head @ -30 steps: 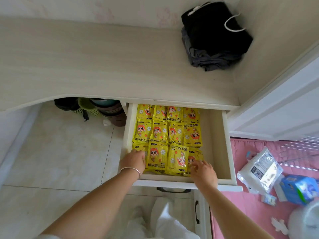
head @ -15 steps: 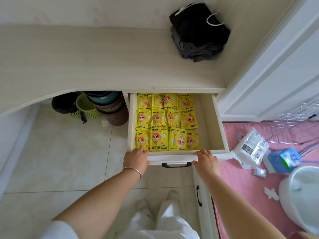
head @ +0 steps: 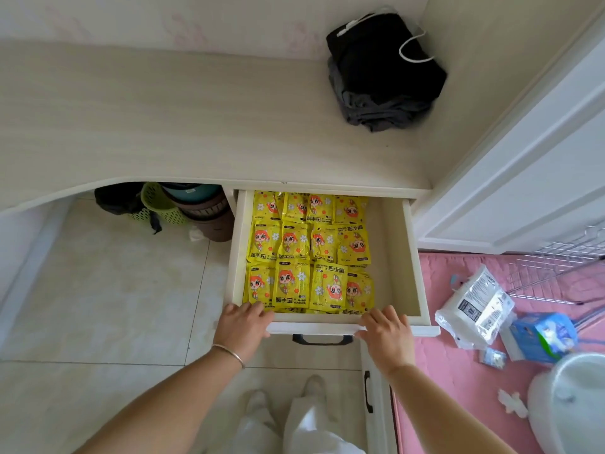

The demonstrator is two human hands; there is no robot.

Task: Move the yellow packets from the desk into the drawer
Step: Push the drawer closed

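Several yellow packets [head: 307,253] with a red-haired cartoon figure lie in rows inside the open white drawer [head: 413,253], filling its left and middle; a strip along its right side is bare. My left hand [head: 244,324] rests on the drawer's front edge at the left, fingers curled over the rim. My right hand [head: 386,332] lies on the same front edge to the right, fingers spread flat. Neither hand holds a packet. A black handle [head: 322,339] shows below the front panel between my hands. The pale wooden desk [head: 163,126] above carries no yellow packets.
A black and grey bundle of cloth [head: 383,73] sits on the desk's back right corner. Under the desk stand a green basket [head: 160,208] and stacked brown tubs [head: 209,217]. To the right, a pink mat [head: 458,388] holds a white bag [head: 474,303], a blue box [head: 543,335] and a wire rack [head: 563,263].
Both hands came out of the drawer, off the front row of packets, and onto its front edge. The drawer looks pushed in slightly, and my view shifted.
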